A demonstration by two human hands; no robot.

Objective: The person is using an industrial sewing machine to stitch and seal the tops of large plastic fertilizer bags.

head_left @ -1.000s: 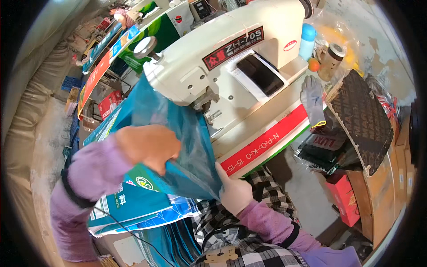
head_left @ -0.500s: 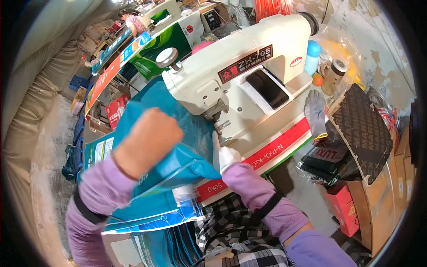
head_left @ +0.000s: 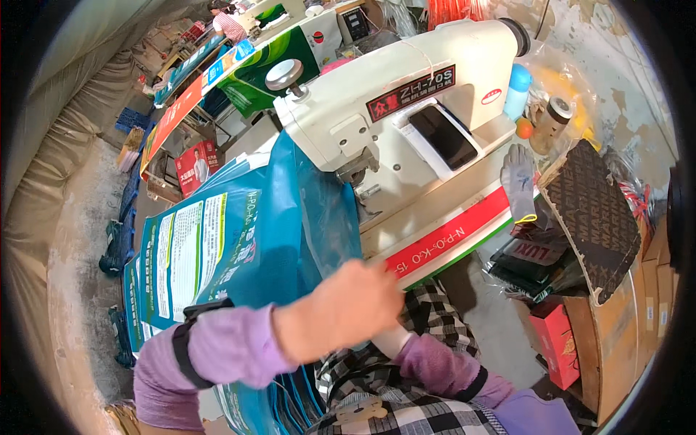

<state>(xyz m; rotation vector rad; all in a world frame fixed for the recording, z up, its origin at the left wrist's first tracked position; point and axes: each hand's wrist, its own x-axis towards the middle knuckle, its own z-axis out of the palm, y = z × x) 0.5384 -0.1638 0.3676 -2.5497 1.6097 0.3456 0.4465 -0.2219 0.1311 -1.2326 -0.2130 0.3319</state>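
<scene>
A blue printed plastic sack (head_left: 250, 225) lies at the left of a cream sewing machine (head_left: 406, 101), its right edge close by the needle area. In front of the sack, my left hand (head_left: 355, 301) is closed, with the fingers curled; motion blur hides what it grips, if anything. Just behind and below it is my right hand (head_left: 391, 338), pale and mostly covered by the left, so its fingers do not show. Both hands are near my lap, at the near edge of the machine table (head_left: 449, 243).
A phone (head_left: 444, 136) rests on the machine bed. To the right are a grey glove (head_left: 518, 185), a blue bottle (head_left: 518, 90), a jar (head_left: 552, 123) and a cardboard box (head_left: 616, 333). More folded blue sacks (head_left: 279, 402) hang below. A person (head_left: 228, 27) works far off.
My left hand has swung from above the sack down and right toward my lap. My right hand has drawn back from the needle area. The sack now lies flatter, with its printed side showing.
</scene>
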